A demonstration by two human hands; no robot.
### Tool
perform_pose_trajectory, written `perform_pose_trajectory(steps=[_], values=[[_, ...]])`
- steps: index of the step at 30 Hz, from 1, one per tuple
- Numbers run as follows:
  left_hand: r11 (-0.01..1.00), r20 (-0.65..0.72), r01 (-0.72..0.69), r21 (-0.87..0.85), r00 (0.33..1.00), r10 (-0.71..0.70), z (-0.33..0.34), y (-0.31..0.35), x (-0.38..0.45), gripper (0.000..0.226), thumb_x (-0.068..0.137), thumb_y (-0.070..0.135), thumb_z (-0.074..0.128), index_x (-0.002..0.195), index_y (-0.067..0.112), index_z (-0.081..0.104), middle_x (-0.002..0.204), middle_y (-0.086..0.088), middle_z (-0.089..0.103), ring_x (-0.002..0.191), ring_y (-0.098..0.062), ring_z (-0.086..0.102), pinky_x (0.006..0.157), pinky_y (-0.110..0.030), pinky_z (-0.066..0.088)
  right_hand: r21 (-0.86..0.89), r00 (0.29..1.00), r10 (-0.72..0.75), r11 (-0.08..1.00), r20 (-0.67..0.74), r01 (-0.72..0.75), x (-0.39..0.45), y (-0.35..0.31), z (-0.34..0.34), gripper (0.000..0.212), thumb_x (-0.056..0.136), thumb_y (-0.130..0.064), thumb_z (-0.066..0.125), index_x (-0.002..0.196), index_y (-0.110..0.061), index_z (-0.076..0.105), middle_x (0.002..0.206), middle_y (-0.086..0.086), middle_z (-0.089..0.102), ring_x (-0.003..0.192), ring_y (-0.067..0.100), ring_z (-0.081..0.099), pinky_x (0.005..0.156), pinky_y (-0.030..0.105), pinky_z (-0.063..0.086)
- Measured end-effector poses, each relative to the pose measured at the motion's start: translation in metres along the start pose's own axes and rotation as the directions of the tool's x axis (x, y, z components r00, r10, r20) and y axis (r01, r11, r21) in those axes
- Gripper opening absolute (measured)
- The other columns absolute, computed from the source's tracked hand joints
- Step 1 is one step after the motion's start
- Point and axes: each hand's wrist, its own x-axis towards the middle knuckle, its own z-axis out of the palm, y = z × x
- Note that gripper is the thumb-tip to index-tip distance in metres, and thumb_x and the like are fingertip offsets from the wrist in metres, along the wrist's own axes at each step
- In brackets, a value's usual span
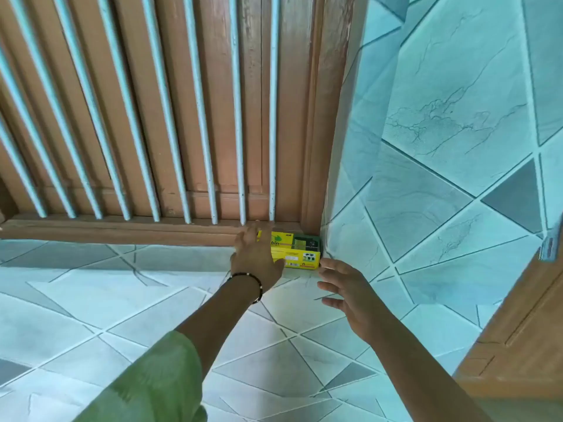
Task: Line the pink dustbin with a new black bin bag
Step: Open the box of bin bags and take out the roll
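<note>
A yellow and green box of bin bags lies on the tiled ledge in the corner, against the wooden window frame. My left hand reaches over the box's left end with fingers spread and straight, covering part of it; whether it touches is unclear. My right hand hovers just right of and below the box, fingers straight, holding nothing. No pink dustbin and no loose black bag are in view.
A wooden window frame with pale metal bars rises behind the ledge. A tiled wall closes the right side. A wooden door or cabinet edge juts in at the lower right.
</note>
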Motion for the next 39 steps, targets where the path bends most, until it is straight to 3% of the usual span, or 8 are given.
perform_pose_trajectory(steps=[4, 8, 17, 20, 25, 28, 32, 39], values=[[0.993, 0.098, 0.116, 0.039, 0.988, -0.119, 0.006, 0.002, 0.021, 0.090, 0.081, 0.032, 0.063, 0.146, 0.036, 0.000, 0.155, -0.010, 0.007, 0.135, -0.039, 0.027, 0.103, -0.052, 0.040, 0.001, 1.000, 0.003, 1.000, 0.012, -0.003, 0.010, 0.005, -0.016, 0.024, 0.081, -0.023, 0.061, 0.105, -0.022, 0.064, 0.109, 0.001, 0.067, 0.105, 0.022, 0.061, 0.084, 0.038, 0.046], [0.994, 0.176, 0.082, 0.073, 0.980, -0.093, 0.014, -0.004, 0.026, 0.078, 0.078, 0.029, 0.066, 0.143, 0.036, 0.023, 0.153, -0.009, 0.012, 0.124, -0.037, 0.046, 0.098, -0.046, 0.046, -0.012, 0.998, 0.027, 1.000, 0.052, -0.027, 0.014, 0.010, -0.025, 0.019, 0.090, -0.015, 0.051, 0.100, -0.017, 0.067, 0.105, 0.004, 0.070, 0.096, 0.025, 0.064, 0.078, 0.036, 0.046], [0.973, -0.087, -0.045, -0.225, 0.996, 0.026, -0.008, -0.005, -0.046, 0.058, 0.063, 0.010, 0.080, 0.113, 0.024, 0.054, 0.121, -0.006, 0.044, 0.083, -0.023, 0.058, 0.080, -0.029, 0.050, 0.208, 1.000, -0.003, 0.978, 0.003, 0.002, -0.007, 0.031, -0.019, 0.031, 0.083, -0.027, 0.064, 0.109, -0.011, 0.060, 0.108, 0.014, 0.064, 0.099, 0.033, 0.061, 0.075, 0.038, 0.054], [0.971, -0.145, -0.117, -0.209, 0.985, 0.088, -0.012, -0.011, -0.089, 0.057, 0.063, 0.010, 0.081, 0.110, 0.026, 0.054, 0.118, -0.001, 0.045, 0.083, -0.012, 0.051, 0.073, -0.024, 0.050, 0.284, 0.998, -0.049, 0.958, 0.033, 0.038, -0.028, 0.043, -0.008, 0.064, 0.065, -0.040, 0.077, 0.116, -0.011, 0.054, 0.114, 0.020, 0.062, 0.098, 0.032, 0.064, 0.081, 0.045, 0.056], [0.952, -0.196, -0.139, -0.271, 0.977, 0.087, -0.003, -0.019, -0.148, 0.066, 0.059, 0.006, 0.083, 0.113, 0.025, 0.051, 0.119, -0.004, 0.049, 0.094, 0.001, 0.044, 0.072, 0.001, 0.039, 0.122, 0.989, -0.143, 0.982, -0.018, 0.145, -0.070, 0.060, 0.014, 0.047, 0.060, -0.028, 0.075, 0.104, -0.020, 0.060, 0.099, 0.004, 0.071, 0.091, 0.025, 0.068, 0.078, 0.035, 0.057], [0.884, -0.105, 0.019, -0.468, 0.992, -0.077, -0.001, -0.025, -0.182, 0.077, 0.058, 0.019, 0.083, 0.124, 0.021, 0.045, 0.120, 0.000, 0.050, 0.103, -0.015, 0.056, 0.087, -0.018, 0.048, 0.082, 0.983, -0.184, 0.979, -0.023, 0.186, -0.092, 0.071, 0.015, 0.048, 0.060, -0.026, 0.075, 0.106, -0.022, 0.062, 0.094, -0.003, 0.073, 0.086, 0.017, 0.069, 0.066, 0.021, 0.052], [0.653, 0.194, 0.263, -0.710, 0.965, -0.177, -0.008, -0.044, -0.212, 0.091, 0.058, 0.017, 0.085, 0.134, 0.029, 0.035, 0.127, 0.002, 0.056, 0.116, -0.016, 0.057, 0.107, -0.039, 0.041, 0.117, 0.985, -0.174, 0.978, 0.000, 0.173, -0.117, 0.081, 0.020, 0.054, 0.055, -0.024, 0.080, 0.107, -0.021, 0.063, 0.099, 0.002, 0.071, 0.086, 0.018, 0.067, 0.070, 0.026, 0.054], [0.595, 0.191, 0.242, -0.766, 0.970, -0.149, -0.033, -0.068, -0.250, 0.080, 0.062, 0.013, 0.082, 0.125, 0.044, 0.043, 0.113, 0.011, 0.066, 0.106, -0.004, 0.062, 0.089, -0.016, 0.048, 0.359, 1.000, -0.010, 0.933, 0.029, -0.001, -0.150, 0.097, 0.063, 0.083, 0.037, -0.052, 0.088, 0.103, -0.009, 0.060, 0.088, 0.013, 0.073, 0.074, 0.029, 0.070, 0.057, 0.034, 0.058]])
